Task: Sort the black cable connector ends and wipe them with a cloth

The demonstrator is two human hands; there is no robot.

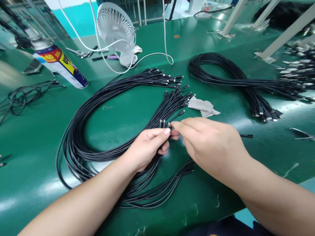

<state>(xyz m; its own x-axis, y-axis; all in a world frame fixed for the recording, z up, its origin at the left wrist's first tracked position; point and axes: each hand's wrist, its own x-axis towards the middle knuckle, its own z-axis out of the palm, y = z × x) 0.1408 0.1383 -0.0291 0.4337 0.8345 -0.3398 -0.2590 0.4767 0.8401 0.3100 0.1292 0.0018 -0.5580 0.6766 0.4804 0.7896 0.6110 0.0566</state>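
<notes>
Head view: left hand (147,147) gripping cable ends (162,124) upright, exposing plugs; right hand (209,144) pinching one plug tip; cable loop (73,144) lying slack on green bench (36,183).

You get bright, even light from overhead. It throws white glare streaks across the glossy green table (36,137), strongest along its near edge. Shadows under your arms are soft. The far corners bend and blur; the spray can (57,64) leans.
</notes>
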